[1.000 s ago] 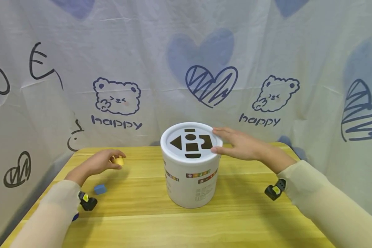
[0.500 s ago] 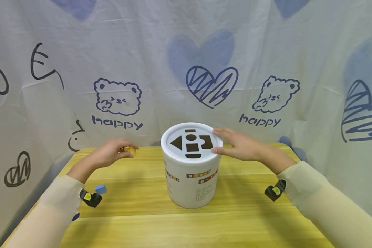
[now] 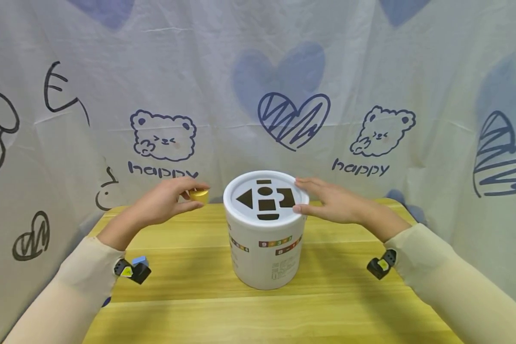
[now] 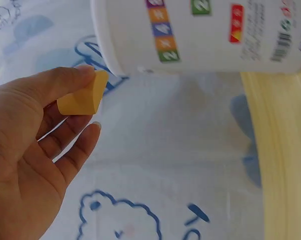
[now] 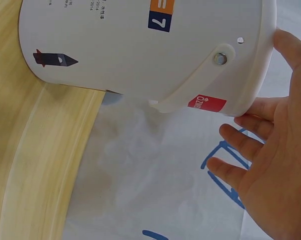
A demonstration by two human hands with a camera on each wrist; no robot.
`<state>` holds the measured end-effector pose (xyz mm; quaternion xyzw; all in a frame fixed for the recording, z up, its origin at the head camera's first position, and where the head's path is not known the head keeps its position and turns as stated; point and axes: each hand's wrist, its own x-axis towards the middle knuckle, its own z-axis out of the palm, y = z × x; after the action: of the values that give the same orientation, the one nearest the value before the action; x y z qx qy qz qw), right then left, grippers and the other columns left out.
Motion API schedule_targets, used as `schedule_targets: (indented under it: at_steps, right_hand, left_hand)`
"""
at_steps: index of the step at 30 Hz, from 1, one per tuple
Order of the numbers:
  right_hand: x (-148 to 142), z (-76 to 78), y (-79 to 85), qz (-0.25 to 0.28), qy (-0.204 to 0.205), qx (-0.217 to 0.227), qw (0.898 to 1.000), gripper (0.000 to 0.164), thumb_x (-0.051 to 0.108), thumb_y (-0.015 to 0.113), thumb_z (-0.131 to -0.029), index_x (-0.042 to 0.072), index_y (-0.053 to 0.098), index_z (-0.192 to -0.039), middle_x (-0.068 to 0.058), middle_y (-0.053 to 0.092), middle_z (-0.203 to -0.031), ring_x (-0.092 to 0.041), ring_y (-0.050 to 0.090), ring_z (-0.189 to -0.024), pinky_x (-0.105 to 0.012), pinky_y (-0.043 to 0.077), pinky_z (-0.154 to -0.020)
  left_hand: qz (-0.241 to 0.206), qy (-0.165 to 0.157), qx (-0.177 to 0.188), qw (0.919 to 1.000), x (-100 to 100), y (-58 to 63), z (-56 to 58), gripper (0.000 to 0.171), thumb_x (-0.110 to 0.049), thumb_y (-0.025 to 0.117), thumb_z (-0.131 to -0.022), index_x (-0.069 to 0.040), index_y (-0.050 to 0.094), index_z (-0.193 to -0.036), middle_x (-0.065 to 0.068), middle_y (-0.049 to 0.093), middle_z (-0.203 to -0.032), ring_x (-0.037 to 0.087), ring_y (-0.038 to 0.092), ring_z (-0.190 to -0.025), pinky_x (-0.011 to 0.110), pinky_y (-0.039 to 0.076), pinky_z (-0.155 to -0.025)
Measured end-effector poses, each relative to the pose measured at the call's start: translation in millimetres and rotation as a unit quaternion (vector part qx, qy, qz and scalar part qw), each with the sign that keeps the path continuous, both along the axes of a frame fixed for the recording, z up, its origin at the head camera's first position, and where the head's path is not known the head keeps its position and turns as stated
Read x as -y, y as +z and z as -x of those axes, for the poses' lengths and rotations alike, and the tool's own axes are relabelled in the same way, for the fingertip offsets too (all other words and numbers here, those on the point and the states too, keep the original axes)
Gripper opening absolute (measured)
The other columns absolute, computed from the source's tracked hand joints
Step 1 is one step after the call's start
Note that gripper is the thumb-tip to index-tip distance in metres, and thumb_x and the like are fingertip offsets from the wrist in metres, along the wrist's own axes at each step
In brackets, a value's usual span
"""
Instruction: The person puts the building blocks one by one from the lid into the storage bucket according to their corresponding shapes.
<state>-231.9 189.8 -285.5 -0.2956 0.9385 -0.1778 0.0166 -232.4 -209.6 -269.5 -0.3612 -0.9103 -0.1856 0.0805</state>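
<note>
My left hand (image 3: pixel 165 200) pinches a small yellow block (image 3: pixel 199 196) between thumb and fingers, in the air just left of the bucket's rim. In the left wrist view the yellow block (image 4: pixel 83 99) shows a flat end and a curved side. The white bucket (image 3: pixel 264 265) stands upright on the table. Its lid (image 3: pixel 248 213) has several dark cut-outs: a triangle, a circle, a square and other shapes. On the right edge of the lid rests my right hand (image 3: pixel 337 203), thumb and fingers spread apart. A hinged white handle (image 5: pixel 195 82) hangs on the bucket's side.
A light blue block (image 3: pixel 140 261) lies on the wooden table (image 3: pixel 189 315), partly behind the left wrist camera. A dark blue piece (image 3: pixel 106 302) shows beside the left sleeve. A printed curtain (image 3: pixel 223 95) hangs close behind the table.
My left hand has moved right and up with the yellow block, from over the table's left side to near the bucket's rim. The right hand and the bucket have stayed put.
</note>
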Motion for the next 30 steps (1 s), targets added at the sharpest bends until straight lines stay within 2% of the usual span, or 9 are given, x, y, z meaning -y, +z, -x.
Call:
schedule_targets:
  at_steps: [5, 15, 24, 30]
  right_hand:
    - [0.2, 0.2, 0.1, 0.001, -0.001, 0.000, 1.000, 0.088, 0.070, 0.048, -0.090, 0.013, 0.029, -0.155, -0.007, 0.024, -0.160, -0.035, 0.027, -0.143, -0.061, 0.026, -0.111]
    - [0.3, 0.0, -0.3, 0.000, -0.002, 0.000, 1.000, 0.089, 0.070, 0.048, -0.090, 0.013, 0.028, -0.155, -0.007, 0.023, -0.160, -0.036, 0.028, -0.142, -0.061, 0.026, -0.111]
    - [0.7, -0.1, -0.4, 0.003, -0.004, 0.002, 1.000, 0.089, 0.070, 0.048, -0.090, 0.014, 0.028, -0.155, -0.008, 0.024, -0.160, -0.036, 0.029, -0.141, -0.062, 0.027, -0.110]
    - [-1.1, -0.6, -1.8, 0.003, -0.004, 0.006, 1.000, 0.088, 0.070, 0.047, -0.090, 0.015, 0.027, -0.156, -0.008, 0.023, -0.160, -0.036, 0.028, -0.142, -0.062, 0.027, -0.110]
  left_hand:
    - [0.002, -0.005, -0.001, 1.0000, -17.0, 14.0, -8.0, 0.037, -0.018, 0.073, -0.090, -0.008, 0.066, -0.125, 0.001, 0.066, -0.113, 0.016, 0.060, -0.095, 0.035, 0.055, -0.079]
    - [-0.030, -0.068, -0.007, 0.9972, -55.1, 30.1, -12.9, 0.038, -0.017, 0.075, -0.088, -0.009, 0.066, -0.124, 0.001, 0.067, -0.112, 0.017, 0.060, -0.097, 0.034, 0.053, -0.078]
    - [-0.019, -0.105, -0.013, 0.9942, -94.2, 34.3, -10.6, 0.035, -0.021, 0.073, -0.090, -0.010, 0.067, -0.122, 0.001, 0.067, -0.115, 0.015, 0.061, -0.097, 0.033, 0.054, -0.081]
    - [-0.002, -0.125, 0.007, 0.9922, -117.6, 30.2, -13.1, 0.034, -0.023, 0.070, -0.093, -0.011, 0.066, -0.124, 0.000, 0.066, -0.118, 0.012, 0.061, -0.090, 0.029, 0.054, -0.080]
